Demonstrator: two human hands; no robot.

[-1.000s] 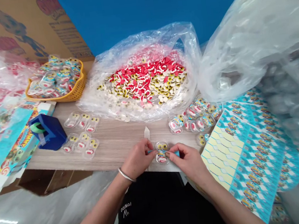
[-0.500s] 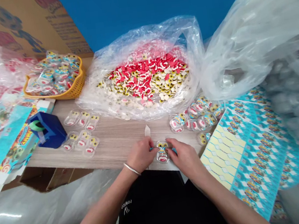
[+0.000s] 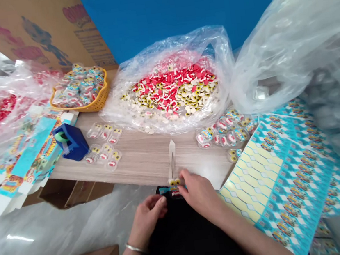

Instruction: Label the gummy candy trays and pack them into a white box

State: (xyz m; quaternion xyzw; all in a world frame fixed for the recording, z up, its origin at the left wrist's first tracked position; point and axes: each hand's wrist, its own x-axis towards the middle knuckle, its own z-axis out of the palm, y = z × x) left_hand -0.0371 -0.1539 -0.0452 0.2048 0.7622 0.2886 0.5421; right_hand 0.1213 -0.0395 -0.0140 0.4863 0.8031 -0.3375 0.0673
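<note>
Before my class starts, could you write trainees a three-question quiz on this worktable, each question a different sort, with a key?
1. Which hand holds the clear candy pack?
2. True or false: the blue tape dispenser stands nearer the person than the yellow basket.
3. How many candy packs lie grouped beside the dispenser: a) three, b) six, c) ten?

Key: 1. The right hand. 2. True. 3. b) six.

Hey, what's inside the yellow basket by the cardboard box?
The yellow basket holds a heap of clear, blue-labelled packs. The upper ones show; whatever lies beneath them is covered.
</note>
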